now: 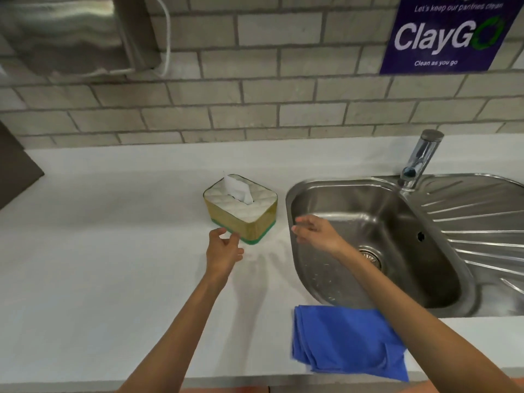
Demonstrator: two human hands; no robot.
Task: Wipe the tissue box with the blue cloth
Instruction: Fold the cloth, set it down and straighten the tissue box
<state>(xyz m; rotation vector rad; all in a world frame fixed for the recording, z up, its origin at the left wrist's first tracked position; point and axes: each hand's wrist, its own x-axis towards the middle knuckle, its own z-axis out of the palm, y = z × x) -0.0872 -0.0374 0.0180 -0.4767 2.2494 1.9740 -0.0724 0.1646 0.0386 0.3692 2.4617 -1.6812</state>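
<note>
Tissue box flanked by left hand and right hand, fingers spread, nothing gripped — blue cloth left nearer, unused; box risks being nudged off toward sink.

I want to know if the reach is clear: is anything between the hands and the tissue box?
Nothing visible. The left hand is open beside the tissue box; the right hand hovers over the sink rim. The blue cloth lies untouched.
</note>
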